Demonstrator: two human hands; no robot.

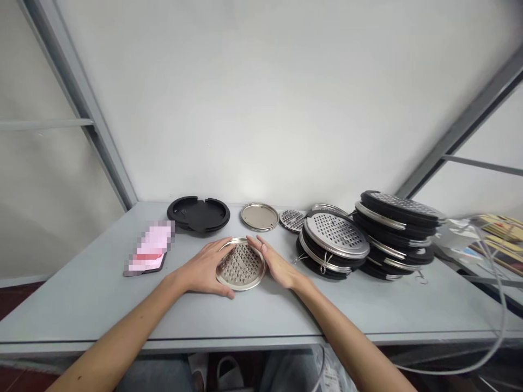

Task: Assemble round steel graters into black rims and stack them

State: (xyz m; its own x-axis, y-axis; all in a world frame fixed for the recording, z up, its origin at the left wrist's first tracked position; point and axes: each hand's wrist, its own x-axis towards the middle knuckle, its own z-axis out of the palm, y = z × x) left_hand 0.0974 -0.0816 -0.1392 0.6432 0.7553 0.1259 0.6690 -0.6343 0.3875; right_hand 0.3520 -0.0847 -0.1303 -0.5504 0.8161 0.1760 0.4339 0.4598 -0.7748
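Observation:
A round metal grater disc (241, 265) with raised teeth and a smooth rim is directly in front of me at table level. My left hand (207, 267) grips its left edge, thumb at the near side and fingers at the far side. Against the right edge, my right hand (277, 265) holds the rim with its fingers at the far right. Behind the disc lies a plain metal ring plate (260, 216). A smaller grater plate (292, 220) is to the right of that, and a black round base (200, 214) stands at the back left.
Stacked black-and-silver grater units (333, 245) with wire clips stand on the right, beside a taller stack (394, 234). A phone with a blurred pink screen (150, 247) lies at left. A wall (261, 109) closes off the table's (122, 310) back. A white cable (500, 310) hangs at right.

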